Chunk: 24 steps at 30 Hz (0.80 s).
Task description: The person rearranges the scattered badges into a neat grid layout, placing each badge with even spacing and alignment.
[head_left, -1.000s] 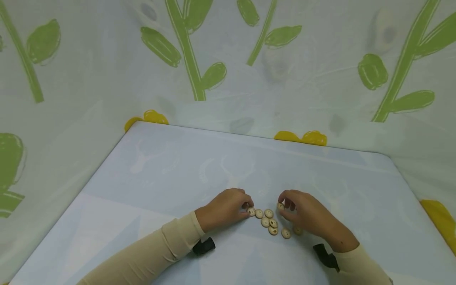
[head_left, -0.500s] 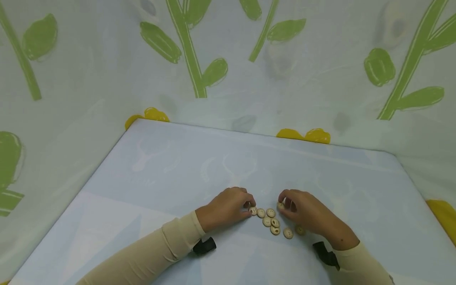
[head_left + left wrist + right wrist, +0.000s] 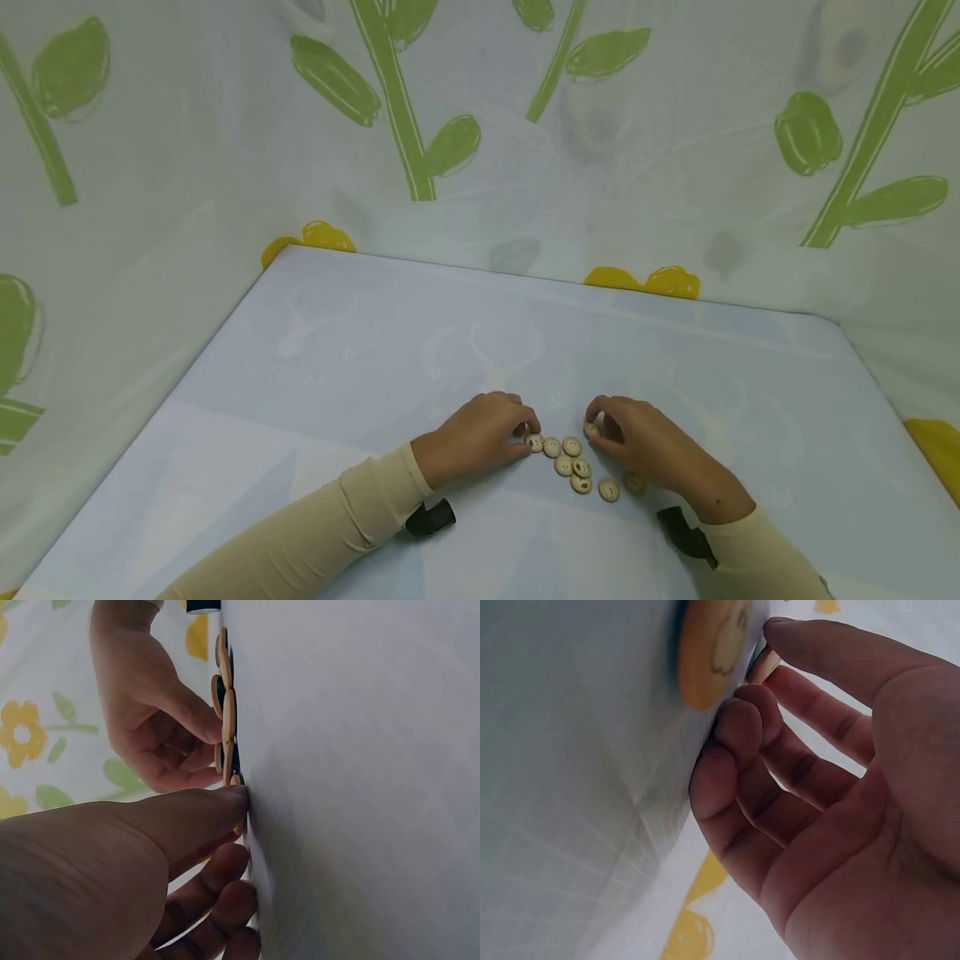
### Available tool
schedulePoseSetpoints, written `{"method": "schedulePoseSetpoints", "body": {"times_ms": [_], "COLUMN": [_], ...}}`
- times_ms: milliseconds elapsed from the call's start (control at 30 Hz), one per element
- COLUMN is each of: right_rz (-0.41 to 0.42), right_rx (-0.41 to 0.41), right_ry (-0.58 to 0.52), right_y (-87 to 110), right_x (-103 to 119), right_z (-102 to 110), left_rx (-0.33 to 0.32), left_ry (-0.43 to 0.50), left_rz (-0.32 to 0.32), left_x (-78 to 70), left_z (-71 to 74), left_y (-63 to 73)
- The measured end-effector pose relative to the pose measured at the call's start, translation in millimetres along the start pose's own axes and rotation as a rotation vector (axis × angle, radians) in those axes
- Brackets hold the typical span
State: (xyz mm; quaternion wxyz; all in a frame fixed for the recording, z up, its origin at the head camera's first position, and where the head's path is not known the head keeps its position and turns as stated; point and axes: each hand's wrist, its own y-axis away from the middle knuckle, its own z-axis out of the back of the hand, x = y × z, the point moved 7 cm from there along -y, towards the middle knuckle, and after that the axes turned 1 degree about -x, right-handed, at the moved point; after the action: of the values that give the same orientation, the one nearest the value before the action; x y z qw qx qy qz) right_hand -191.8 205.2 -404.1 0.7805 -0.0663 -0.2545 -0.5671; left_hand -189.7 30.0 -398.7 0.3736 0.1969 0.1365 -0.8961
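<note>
In the head view my left hand (image 3: 480,437) pinches a light wooden disc (image 3: 535,442) between thumb and index finger, at the left end of a small group. Across from it, my right hand (image 3: 645,442) holds another disc (image 3: 592,429) between its thumb and fingertips. Between the hands lie several similar round discs (image 3: 564,465), close together and two of them overlapping. Dark marks are printed on some faces; a disc (image 3: 712,652) in the right wrist view shows a black outline drawing. Seen edge-on in the left wrist view, the discs (image 3: 229,712) form a line by the left thumb.
A loose disc (image 3: 609,489) lies in front of the group, and another disc (image 3: 634,483) is beneath the right palm's edge. The pale table (image 3: 360,333) carries faint deer prints. Behind it hangs a white cloth (image 3: 637,192) with green leaves.
The right hand's disc has come slightly left, nearer the group. The left hand keeps its disc at the end of the group. The head view has tilted a little.
</note>
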Motion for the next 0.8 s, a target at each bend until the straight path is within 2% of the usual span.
{"method": "schedulePoseSetpoints", "body": {"times_ms": [567,800], "right_rz": [-0.032,-0.051], "right_rx": [0.021,0.014], "right_ry": [-0.003,-0.004], "right_y": [-4.7,-7.0], "right_x": [-4.2,-6.2], "right_z": [-4.8,-4.7], "left_rx": [0.024,0.009], "left_ry": [0.001,0.002], "left_rz": [0.014,0.007], "left_x": [-1.5,-0.4], "left_z": [-0.7,-0.5], "left_y": [0.5,-0.2]}}
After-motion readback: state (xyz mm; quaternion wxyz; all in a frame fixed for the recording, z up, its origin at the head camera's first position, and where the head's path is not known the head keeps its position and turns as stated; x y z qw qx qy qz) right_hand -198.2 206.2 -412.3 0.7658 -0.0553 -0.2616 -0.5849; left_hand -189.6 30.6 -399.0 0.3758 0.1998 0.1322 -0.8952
